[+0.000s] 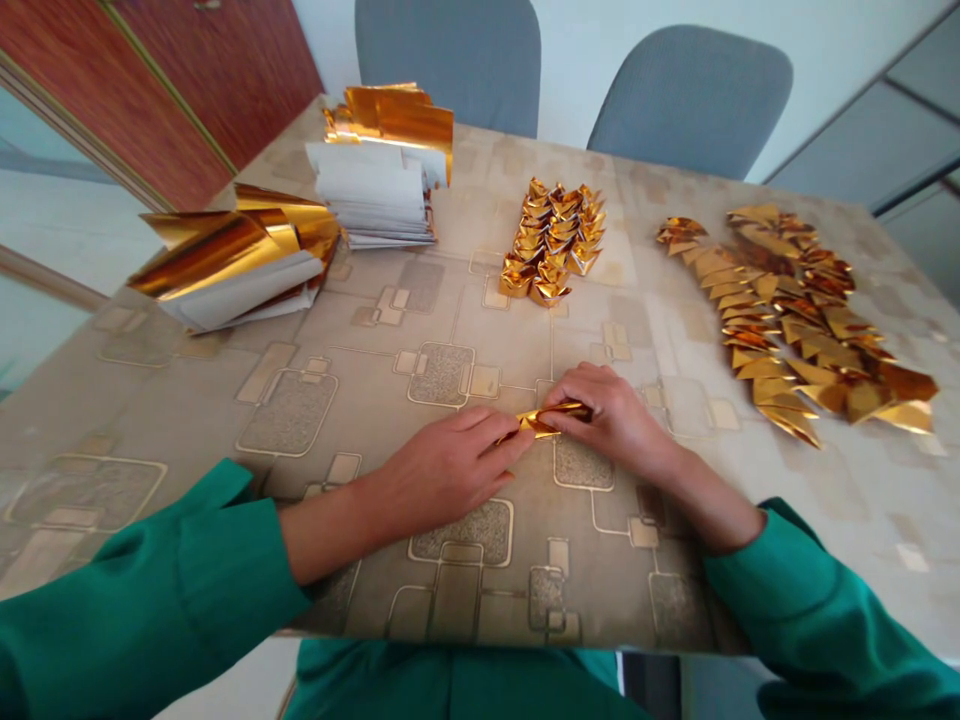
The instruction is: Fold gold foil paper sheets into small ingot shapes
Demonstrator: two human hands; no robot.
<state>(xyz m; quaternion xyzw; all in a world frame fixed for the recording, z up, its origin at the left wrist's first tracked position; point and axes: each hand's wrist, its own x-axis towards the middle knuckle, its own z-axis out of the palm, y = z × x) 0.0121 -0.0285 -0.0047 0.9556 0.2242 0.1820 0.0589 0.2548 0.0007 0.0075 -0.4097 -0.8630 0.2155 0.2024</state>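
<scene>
A small folded piece of gold foil paper (pixel 534 424) lies between my two hands, low over the table in front of me. My left hand (pixel 457 455) pinches its left end, fingers closed. The right end is gripped by my right hand (pixel 600 410), thumb towards me and fingers curled over the far side. My fingers cover much of the piece, so its full shape is hidden. Farther off stands a cluster of folded gold foil pieces (pixel 553 240) in tight rows. To the right lie long overlapping rows of pointed gold foil pieces (pixel 787 310).
At the back left sits a stack of gold and white foil sheets (pixel 375 195); nearer, a loose pile of curled sheets (pixel 247 255). A patterned cloth covers the table (pixel 360 400). Two grey chairs (pixel 450 60) stand along the far edge, with a reddish wooden door (pixel 217 70) at left.
</scene>
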